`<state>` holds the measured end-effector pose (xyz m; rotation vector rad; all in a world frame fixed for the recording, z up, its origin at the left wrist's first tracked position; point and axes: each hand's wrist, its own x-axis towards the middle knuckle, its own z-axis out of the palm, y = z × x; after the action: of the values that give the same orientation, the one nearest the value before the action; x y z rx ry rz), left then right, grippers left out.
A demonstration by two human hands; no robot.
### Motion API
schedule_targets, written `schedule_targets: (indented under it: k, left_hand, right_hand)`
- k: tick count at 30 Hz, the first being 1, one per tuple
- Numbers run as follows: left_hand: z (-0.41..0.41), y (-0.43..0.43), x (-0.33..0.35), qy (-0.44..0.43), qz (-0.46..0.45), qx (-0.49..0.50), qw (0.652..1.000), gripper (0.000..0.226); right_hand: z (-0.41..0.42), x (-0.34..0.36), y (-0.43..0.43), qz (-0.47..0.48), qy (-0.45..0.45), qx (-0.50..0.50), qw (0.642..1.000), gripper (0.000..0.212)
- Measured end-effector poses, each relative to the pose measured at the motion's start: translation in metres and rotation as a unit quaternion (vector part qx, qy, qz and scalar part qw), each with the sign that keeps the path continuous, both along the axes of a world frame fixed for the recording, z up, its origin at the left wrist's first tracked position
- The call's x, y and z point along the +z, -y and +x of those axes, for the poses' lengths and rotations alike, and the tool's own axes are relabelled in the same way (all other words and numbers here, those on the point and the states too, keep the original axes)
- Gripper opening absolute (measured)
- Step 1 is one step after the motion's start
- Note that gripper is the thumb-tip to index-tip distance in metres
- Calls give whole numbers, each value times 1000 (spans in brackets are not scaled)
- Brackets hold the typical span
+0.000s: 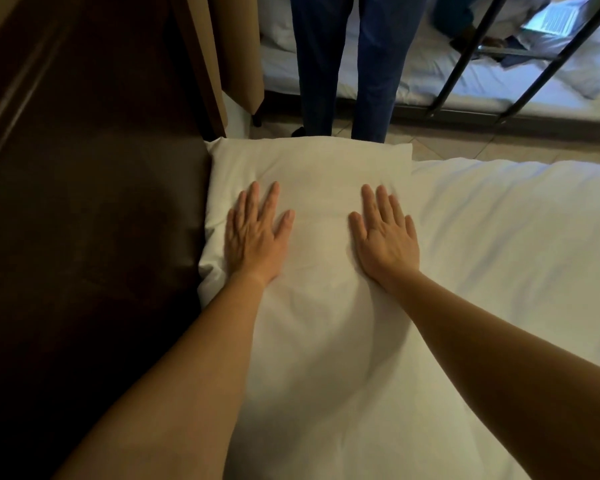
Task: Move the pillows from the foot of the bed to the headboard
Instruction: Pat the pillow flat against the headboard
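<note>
A white pillow (pixel 312 168) lies flat on the bed against the dark brown padded headboard (pixel 90 220) on the left. My left hand (pixel 255 233) rests palm down on the pillow's left half, fingers spread. On the pillow's right half lies my right hand (pixel 385 233), also flat with fingers apart. Neither hand grips anything. Nearer to me, more white fabric (pixel 326 393) continues under my forearms; whether it is a second pillow I cannot tell.
The bed's white duvet (pixel 516 237) stretches to the right. A person in dark blue trousers (pixel 354 64) stands on the tiled floor just beyond the pillow. Behind them is another bed (pixel 447 81) with black metal bars (pixel 471 57) and a laptop (pixel 555 15).
</note>
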<state>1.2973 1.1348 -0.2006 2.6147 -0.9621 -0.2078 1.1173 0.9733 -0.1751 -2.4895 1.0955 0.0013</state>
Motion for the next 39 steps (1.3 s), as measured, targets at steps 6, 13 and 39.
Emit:
schedule_targets:
  k: [6, 13, 39]
  left_hand:
    - [-4, -3, 23, -54, 8, 20, 998, 68]
    - [-60, -14, 80, -30, -51, -10, 998, 64]
    - [-159, -129, 82, 45, -5, -9, 999, 65]
  right_hand:
    - [-21, 18, 4, 68, -44, -96, 992, 69]
    - [-18, 50, -43, 16, -10, -37, 999, 70]
    - [-137, 43, -116, 20, -27, -75, 997, 76]
